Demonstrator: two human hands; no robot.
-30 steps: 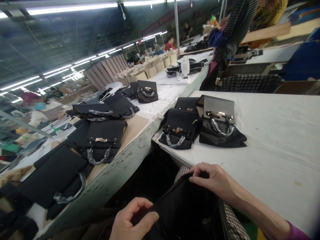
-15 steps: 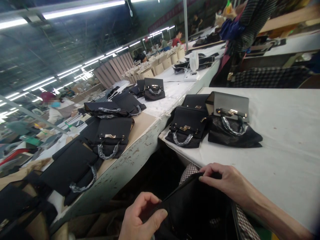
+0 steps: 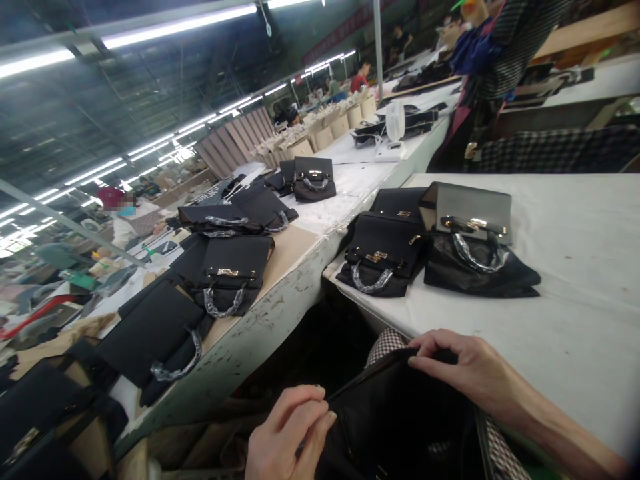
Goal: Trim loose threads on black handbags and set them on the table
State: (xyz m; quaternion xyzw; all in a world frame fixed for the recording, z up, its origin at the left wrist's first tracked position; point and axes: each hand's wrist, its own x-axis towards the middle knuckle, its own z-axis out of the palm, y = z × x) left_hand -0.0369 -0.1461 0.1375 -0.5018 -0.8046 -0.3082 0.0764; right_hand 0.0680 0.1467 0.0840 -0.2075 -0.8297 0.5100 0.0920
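Note:
A dark, soft black bag [image 3: 400,413] lies over my lap at the bottom of the view, its inside mostly in shadow. My right hand [image 3: 463,367] pinches its upper edge between thumb and fingers. At the left end of that same edge is my left hand [image 3: 293,430], thumb and fingertips drawn close together against the bag; the exact contact is hard to make out. On the white table ahead rest a black handbag [image 3: 385,243] with a gold clasp and a handle in clear wrap, and a grey-flapped handbag [image 3: 475,210] beside it.
A long workbench [image 3: 290,287] runs diagonally on the left, carrying several black handbags [image 3: 235,260]. The white table [image 3: 575,267] stands to my right. A small white fan [image 3: 395,121] sits farther back. A person in a striped sleeve [image 3: 520,47] stands beyond the table.
My left thumb and fingers have come closer together at the bag's edge. My right hand keeps its pinch. The whole view has shifted slightly, so things appear farther right.

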